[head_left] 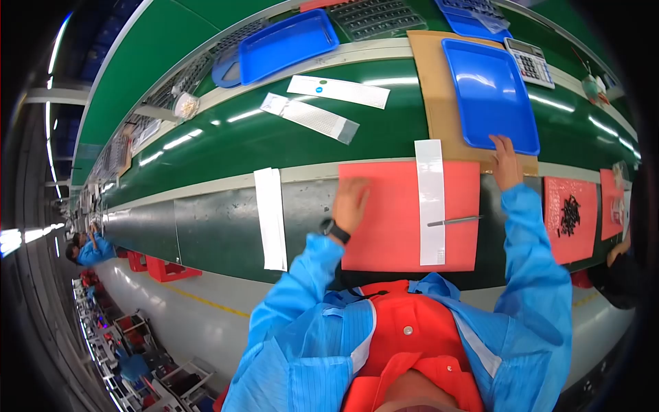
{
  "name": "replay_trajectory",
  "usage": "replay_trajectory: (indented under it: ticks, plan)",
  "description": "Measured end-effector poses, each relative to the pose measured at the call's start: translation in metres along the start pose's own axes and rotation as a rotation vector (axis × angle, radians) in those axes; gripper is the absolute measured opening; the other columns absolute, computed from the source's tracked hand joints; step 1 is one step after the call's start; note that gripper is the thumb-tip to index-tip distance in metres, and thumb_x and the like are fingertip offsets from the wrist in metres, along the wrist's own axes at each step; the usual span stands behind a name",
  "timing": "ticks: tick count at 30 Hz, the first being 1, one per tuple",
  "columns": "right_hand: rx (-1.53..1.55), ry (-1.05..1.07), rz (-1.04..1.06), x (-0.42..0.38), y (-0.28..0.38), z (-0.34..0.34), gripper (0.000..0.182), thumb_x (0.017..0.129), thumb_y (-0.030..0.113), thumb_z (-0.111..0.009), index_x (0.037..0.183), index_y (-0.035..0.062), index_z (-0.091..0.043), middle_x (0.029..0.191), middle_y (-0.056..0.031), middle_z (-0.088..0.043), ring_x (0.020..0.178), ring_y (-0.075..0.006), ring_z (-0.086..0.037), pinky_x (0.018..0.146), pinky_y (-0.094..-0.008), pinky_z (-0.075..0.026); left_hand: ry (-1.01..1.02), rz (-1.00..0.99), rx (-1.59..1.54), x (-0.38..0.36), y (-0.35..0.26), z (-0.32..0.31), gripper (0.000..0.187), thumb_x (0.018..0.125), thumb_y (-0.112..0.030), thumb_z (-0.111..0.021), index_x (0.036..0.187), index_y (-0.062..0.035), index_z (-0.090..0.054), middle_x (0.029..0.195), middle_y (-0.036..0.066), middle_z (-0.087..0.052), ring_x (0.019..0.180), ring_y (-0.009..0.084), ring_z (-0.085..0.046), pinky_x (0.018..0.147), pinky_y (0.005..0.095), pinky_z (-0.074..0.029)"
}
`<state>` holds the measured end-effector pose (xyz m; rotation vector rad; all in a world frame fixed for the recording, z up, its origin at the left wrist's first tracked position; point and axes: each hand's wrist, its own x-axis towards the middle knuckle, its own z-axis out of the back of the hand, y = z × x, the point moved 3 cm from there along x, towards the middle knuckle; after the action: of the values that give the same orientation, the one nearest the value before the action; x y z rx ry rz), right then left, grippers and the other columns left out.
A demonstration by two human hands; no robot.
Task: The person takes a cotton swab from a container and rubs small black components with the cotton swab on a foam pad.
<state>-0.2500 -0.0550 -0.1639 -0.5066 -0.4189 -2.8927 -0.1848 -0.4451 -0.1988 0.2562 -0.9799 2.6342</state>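
In the head view, the right hand [506, 165] was right of the centre, its fingertips at the lower rim of the blue tray [491, 86] in the upper right of the frame; whether they pinched that rim or only lay against it could not be told. The left hand [349, 206], slightly blurred, was over the upper left part of the pink sheet [384, 237], its fingers loosely bent and apart, with nothing seen in its grasp. The tray lay on brown cardboard [434, 96], the calculator [528, 63] just beside its upper right edge, so a gentle, even touch on the rim seemed wiser than a sideways shove. In the centre, a white strip [431, 182] lay upright in the frame on the sheet, its top end reaching past the sheet's upper edge. Tweezers [454, 221] lay across its lower part, one end over the strip and the other to its right, so moving the strip from beneath them looked likely to drag them along; lifting them clear by the right end would be neater. A flat sheet and a strip kept square to it would likely handle best on the dark surface [302, 220], with the left sleeve [312, 268] kept off both.
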Motion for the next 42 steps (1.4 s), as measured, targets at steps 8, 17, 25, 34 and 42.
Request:
replay_trajectory:
  ticks: [8,17,25,34,42]
  plan:
    - [0.839,0.097,-0.381,-0.103,0.137,0.009,0.013,0.085,0.000,-0.059,0.097,0.0019,-0.063,0.083,-0.0110,-0.062,0.062,-0.0181,-0.062,0.053,-0.0274,-0.047,-0.104,0.028,0.530,0.122,0.061,-0.011,0.021,0.076,-0.010,-0.061,0.094,-0.0006,-0.055,0.101,0.014,-0.055,0.098,0.0314,-0.053,0.081,0.0419,-0.047]
    - [0.937,0.227,-0.338,-0.143,0.184,0.028,0.011,0.082,-0.002,-0.061,0.093,0.0020,-0.062,0.075,-0.0122,-0.060,0.061,-0.0224,-0.063,0.052,-0.0287,-0.048,-0.119,0.146,0.513,0.140,0.088,0.001,0.014,0.078,-0.013,-0.058,0.082,-0.0023,-0.050,0.089,0.015,-0.055,0.086,0.0353,-0.057,0.066,0.0477,-0.049]
    - [0.930,0.249,-0.255,-0.138,0.200,0.024,0.011,0.083,-0.001,-0.060,0.093,0.0020,-0.062,0.078,-0.0127,-0.060,0.064,-0.0243,-0.063,0.054,-0.0302,-0.048,-0.036,0.107,0.235,0.163,0.022,-0.030,0.015,0.078,-0.015,-0.064,0.085,-0.0041,-0.056,0.092,0.015,-0.061,0.088,0.0362,-0.059,0.071,0.0434,-0.048]
    - [0.891,0.368,-0.267,-0.151,0.195,0.039,0.010,0.084,0.001,-0.060,0.093,0.0027,-0.062,0.081,-0.0140,-0.062,0.068,-0.0293,-0.063,0.058,-0.0342,-0.050,-0.259,0.179,0.113,0.005,0.052,0.040,0.042,0.074,-0.020,-0.072,0.110,-0.0032,-0.057,0.110,0.018,-0.058,0.107,0.0362,-0.052,0.092,0.0430,-0.041]
    - [0.716,0.490,0.154,-0.155,0.232,0.040,0.009,0.082,0.004,-0.061,0.091,0.0033,-0.062,0.080,-0.0140,-0.062,0.070,-0.0323,-0.062,0.059,-0.0380,-0.050,-0.459,0.781,0.586,-0.172,0.131,0.114,0.061,0.074,-0.022,-0.071,0.126,-0.0013,-0.046,0.130,0.020,-0.046,0.119,0.0388,-0.041,0.101,0.0480,-0.032]
